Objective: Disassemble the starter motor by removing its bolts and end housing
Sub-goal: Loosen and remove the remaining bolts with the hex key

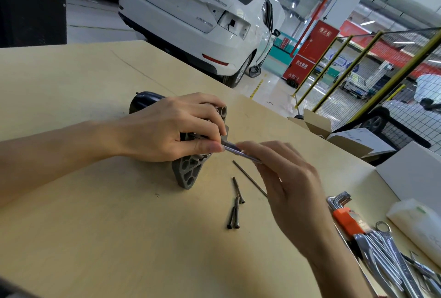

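The starter motor [143, 100] lies on the wooden workbench [95, 202], black body to the far left and grey end housing [187, 172] toward me. My left hand [171, 128] lies over the motor and its thumb and fingertips touch a long bolt [235, 151] at the housing. My right hand [284, 178] pinches the outer end of that bolt, which is blurred. Three removed bolts [236, 204] lie on the bench below the housing. A thin long rod [250, 178] lies beside them.
A hex key set in an orange holder [346, 216] and several wrenches [386, 257] lie at the right. A white plastic bag [417, 223] and cardboard boxes [353, 140] sit at the right edge. A white car [202, 16] stands beyond the bench.
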A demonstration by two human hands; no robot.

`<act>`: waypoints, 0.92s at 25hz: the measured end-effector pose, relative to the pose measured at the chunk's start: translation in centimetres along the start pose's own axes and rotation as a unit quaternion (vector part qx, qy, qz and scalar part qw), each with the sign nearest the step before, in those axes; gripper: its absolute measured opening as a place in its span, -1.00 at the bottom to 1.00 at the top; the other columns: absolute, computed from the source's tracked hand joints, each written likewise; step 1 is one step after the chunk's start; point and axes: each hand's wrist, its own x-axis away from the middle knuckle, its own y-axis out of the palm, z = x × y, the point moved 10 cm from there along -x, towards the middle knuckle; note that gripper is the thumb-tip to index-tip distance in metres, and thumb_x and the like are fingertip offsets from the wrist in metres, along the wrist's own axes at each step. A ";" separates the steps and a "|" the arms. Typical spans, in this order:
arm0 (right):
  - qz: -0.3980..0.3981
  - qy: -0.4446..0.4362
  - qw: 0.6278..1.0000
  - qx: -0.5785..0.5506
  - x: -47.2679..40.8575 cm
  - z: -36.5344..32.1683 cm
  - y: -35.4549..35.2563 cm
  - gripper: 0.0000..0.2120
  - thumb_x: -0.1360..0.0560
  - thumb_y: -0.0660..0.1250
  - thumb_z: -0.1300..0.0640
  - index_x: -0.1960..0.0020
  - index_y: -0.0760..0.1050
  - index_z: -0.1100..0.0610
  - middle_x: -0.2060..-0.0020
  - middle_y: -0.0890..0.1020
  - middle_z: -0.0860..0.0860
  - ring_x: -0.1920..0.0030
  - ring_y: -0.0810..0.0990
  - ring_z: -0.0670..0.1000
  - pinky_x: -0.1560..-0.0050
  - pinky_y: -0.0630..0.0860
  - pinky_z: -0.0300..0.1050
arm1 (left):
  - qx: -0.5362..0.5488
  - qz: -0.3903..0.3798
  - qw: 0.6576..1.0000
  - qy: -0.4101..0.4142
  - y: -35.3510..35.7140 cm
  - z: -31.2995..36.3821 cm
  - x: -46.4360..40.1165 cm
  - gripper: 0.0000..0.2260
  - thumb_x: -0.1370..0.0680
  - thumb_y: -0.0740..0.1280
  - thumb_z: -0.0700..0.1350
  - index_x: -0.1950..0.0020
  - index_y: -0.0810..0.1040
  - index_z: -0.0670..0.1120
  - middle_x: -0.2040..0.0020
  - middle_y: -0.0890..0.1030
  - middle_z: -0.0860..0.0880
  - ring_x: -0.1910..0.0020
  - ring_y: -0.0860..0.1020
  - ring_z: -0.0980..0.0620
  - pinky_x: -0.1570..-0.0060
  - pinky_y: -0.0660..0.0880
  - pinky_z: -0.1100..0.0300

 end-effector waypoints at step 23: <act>0.106 0.093 0.979 -0.147 0.3 0.5 -1.2 -0.83 -0.59 0.29 0.08 0.10 0.60 0.11 0.34 0.59 -0.11 0.36 0.60 -0.03 0.40 0.52 -0.11 | -0.007 0.014 1.000 -0.001 -0.3 0.0 0.0 -0.74 -0.60 0.27 0.04 0.06 0.67 -0.08 -0.06 0.66 0.03 -0.40 0.44 -0.06 -0.26 0.47 -0.09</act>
